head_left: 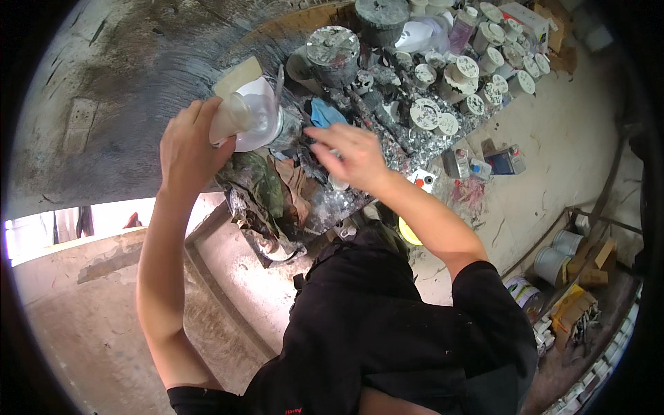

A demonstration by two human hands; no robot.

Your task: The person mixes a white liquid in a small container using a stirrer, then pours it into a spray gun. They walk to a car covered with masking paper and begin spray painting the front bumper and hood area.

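Observation:
My left hand (185, 149) is closed around a translucent plastic cup (230, 116), tilted against the near side of a wide whitish container (261, 114). Pale lavender liquid seems to lie inside that container. A thin stick or spatula (279, 84) rises from its right side, and a cream-coloured flat piece (238, 76) shows behind it. To the right, my right hand (354, 158) hovers over the cluttered bench with thumb and fingers apart, holding nothing visible. Just beyond its fingers lies a crumpled blue cloth or glove (326, 113). Stained rags (266, 187) hang below the container.
Paint-crusted buckets (332, 52) and several lidded white tubs (425, 114) crowd the bench at the back right. Clear bottles (481, 166) stand on the floor beyond. Cardboard boxes (595, 263) and large pails (553, 263) are at the far right. A grey-smeared panel (138, 90) fills the upper left.

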